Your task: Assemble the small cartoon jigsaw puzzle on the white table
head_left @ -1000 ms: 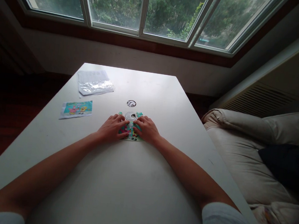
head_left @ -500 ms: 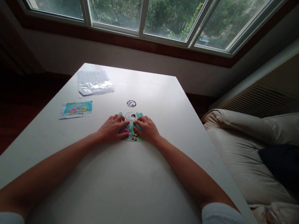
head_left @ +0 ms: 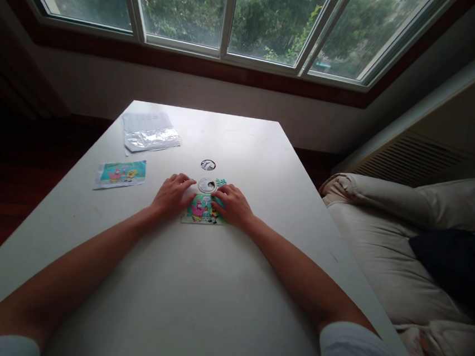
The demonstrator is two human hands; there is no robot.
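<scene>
A small cartoon jigsaw puzzle [head_left: 197,212] in green, pink and yellow lies flat on the white table. My left hand [head_left: 172,197] is at its upper left edge, thumb and forefinger apart, with no held thing showing. Resting over the puzzle's right side is my right hand [head_left: 235,204], fingers spread and fingertips on or just above it; they cover part of the picture. Loose green puzzle pieces [head_left: 221,182] lie just beyond the right fingers. Behind the puzzle sits a round, silvery disc-like item [head_left: 207,186], close to the right fingertips.
A second round item [head_left: 208,165] lies farther back. On the left are a printed cartoon picture sheet [head_left: 122,175] and a clear plastic sleeve with papers [head_left: 152,131]. A beige sofa [head_left: 382,242] stands right of the table [head_left: 208,309], and a window [head_left: 186,11] is beyond.
My left hand has shifted left off the puzzle, uncovering its left part. A small green piece seen beyond that hand is now hidden. My right hand stays almost still.
</scene>
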